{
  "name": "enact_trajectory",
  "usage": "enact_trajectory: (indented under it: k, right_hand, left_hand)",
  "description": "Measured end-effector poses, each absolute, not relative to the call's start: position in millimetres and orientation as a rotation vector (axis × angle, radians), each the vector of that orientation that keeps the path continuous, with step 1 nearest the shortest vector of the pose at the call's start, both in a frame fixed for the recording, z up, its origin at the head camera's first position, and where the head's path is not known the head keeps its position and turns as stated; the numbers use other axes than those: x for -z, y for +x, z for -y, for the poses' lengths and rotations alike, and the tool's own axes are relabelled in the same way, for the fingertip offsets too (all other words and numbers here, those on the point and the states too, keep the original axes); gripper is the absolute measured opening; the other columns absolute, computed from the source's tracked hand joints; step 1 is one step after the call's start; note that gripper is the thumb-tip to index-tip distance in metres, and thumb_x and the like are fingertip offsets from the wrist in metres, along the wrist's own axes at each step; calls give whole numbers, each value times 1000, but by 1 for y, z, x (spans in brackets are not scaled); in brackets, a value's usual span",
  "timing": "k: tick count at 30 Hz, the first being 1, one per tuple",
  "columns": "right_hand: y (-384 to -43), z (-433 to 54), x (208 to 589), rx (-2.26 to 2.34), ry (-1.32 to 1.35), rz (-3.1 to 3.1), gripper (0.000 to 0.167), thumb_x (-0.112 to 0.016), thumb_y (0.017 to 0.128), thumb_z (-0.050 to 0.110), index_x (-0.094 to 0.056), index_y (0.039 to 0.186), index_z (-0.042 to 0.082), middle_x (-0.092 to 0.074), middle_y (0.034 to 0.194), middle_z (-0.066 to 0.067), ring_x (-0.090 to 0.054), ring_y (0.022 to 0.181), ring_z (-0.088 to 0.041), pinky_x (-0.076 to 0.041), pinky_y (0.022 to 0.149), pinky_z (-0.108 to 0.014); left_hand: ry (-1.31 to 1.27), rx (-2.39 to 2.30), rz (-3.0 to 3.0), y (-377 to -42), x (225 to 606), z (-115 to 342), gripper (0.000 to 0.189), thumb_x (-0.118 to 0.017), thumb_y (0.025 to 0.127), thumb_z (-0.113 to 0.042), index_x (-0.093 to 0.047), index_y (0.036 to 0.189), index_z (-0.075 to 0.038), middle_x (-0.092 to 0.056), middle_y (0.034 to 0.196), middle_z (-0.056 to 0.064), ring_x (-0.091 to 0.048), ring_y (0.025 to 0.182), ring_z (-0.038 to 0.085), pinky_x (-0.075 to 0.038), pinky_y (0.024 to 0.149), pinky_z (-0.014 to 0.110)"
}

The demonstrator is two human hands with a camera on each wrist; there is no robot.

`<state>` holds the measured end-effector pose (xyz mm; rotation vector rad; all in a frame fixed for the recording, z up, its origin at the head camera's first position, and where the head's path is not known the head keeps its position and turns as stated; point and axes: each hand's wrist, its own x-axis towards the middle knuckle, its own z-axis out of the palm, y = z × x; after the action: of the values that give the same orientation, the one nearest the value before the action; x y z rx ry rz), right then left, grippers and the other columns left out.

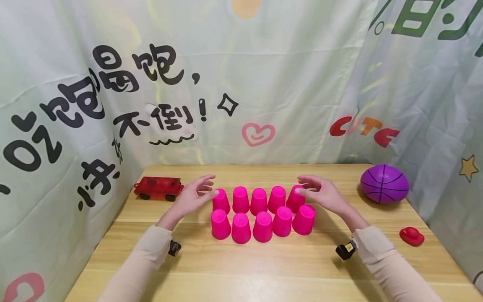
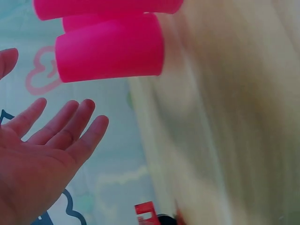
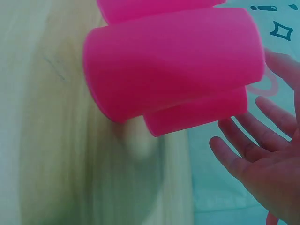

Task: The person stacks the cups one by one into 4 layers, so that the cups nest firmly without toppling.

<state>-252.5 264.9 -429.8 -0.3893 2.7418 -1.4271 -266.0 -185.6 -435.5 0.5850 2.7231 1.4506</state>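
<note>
As ten pink cups (image 1: 262, 227) stand upside down in two rows of five around the middle of the table (image 1: 241, 272), a person reaches in from the near edge with an arm on either side of them. The left hand (image 1: 194, 195) is at the left end of the back row, fingers apart and loosely extended, thumb tip just beside the leftmost cup (image 1: 221, 202). The right hand (image 1: 322, 193) is at the opposite end, its fingers also spread and relaxed; in the head view its thumb overlaps the rightmost cup (image 1: 296, 200) of the back row, though whether the two touch cannot be told. Near the table's back left corner, beside the left hand, sits a red toy vehicle (image 1: 158, 188) with black wheels. A purple ball (image 1: 384, 184) with black lines rests near the back right corner, and a small red hat-shaped piece (image 1: 411, 236) lies by the right edge. Beyond the back edge hangs a pale cloth (image 1: 294, 84) printed with dark characters, a pink heart (image 1: 258, 134) and the word CUTE
</note>
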Motion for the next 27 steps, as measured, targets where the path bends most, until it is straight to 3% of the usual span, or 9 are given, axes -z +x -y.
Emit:
enact_trajectory:
  k: [4,11,19,27]
  right_hand:
    - [-252,-263,435,1404,-362,-2738,66,-77,96,40,-56,150,7,-64,144,-19,-62,127,-38,-61,96,-42]
    - [-249,-261,440,1388,-330,-2751,65,-76,96,40,-57,150,8,-67,139,-18,-64,124,-35,-58,92,-32]
    - [-246,-260,442,1385,-368,-2780,59,-77,97,35,-61,146,6,-68,136,-17,-64,124,-34,-56,98,-39]
    - [-247,-262,445,1389,-407,-2786,57,-76,98,32,-61,145,4,-70,134,-17,-65,123,-33,-56,98,-35]
  left_hand:
    - [569,-1458,-2676,-265,444,185,61,-76,97,-29,-54,152,-13,-63,142,23,-68,124,39,-57,106,54]
    - [551,-1429,-2647,-265,455,184,61,-77,96,-31,-56,151,-13,-65,143,17,-66,127,36,-58,105,50]
    - [545,-1458,-2623,-265,460,182,61,-80,95,-29,-58,148,-9,-67,139,18,-67,124,36,-59,102,51]
    - [550,-1423,-2633,-266,460,180,57,-81,94,-27,-61,144,-11,-70,133,13,-69,119,31,-62,98,44]
